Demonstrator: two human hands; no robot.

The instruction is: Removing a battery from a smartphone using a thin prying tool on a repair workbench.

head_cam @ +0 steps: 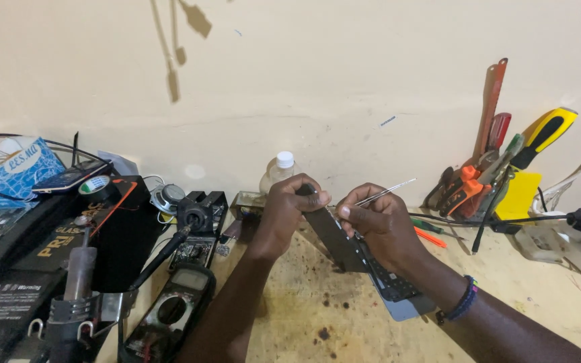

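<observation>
Left hand (289,205) grips a flat dark circuit panel (344,245) upright; right hand (381,222), fingers pinched on thin metal tweezers (386,192), should probe gently.

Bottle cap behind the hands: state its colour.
White; the clear plastic bottle's cap shows best in the head view.

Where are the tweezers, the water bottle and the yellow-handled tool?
Tweezers (388,191), head view, on the thin metal shaft.
Bottle (284,160), head view, on the white cap.
Yellow-handled tool (547,131), head view, on the yellow and black grip.
</observation>
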